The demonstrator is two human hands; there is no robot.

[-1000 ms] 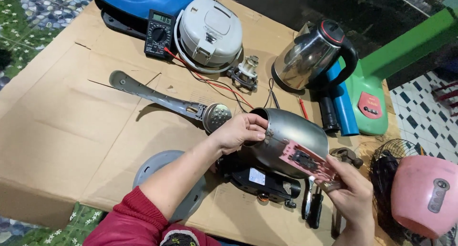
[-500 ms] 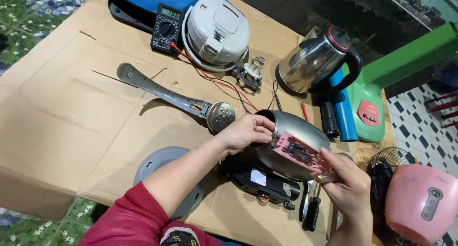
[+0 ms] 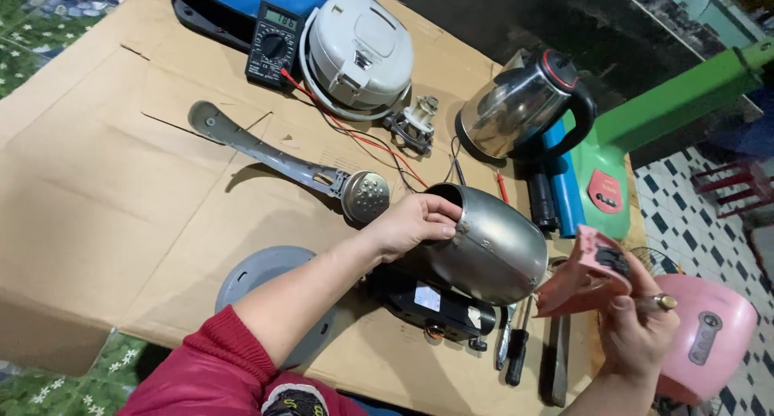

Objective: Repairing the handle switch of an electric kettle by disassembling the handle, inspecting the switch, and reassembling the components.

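My left hand [image 3: 413,225] grips the rim of a steel kettle body [image 3: 488,247] that lies on its side on the cardboard. Its open mouth faces up and to the left. My right hand [image 3: 637,323] holds a pink base plate [image 3: 587,272] with a black part on it, lifted just to the right of the kettle body. A black base unit [image 3: 431,303] lies under the steel body. Screwdrivers [image 3: 516,355] rest below it, close to my right hand.
On the cardboard sheet [image 3: 105,206] lie a grey metal arm with a perforated disc [image 3: 302,170], a grey round plate [image 3: 262,279], a multimeter [image 3: 272,47], a white round appliance [image 3: 359,53], a whole steel kettle [image 3: 520,106], a blue cylinder [image 3: 564,190]. A pink appliance [image 3: 709,343] sits at the right.
My right hand has pulled the pink base plate off the kettle body and away to the right. My left hand keeps its hold on the rim.
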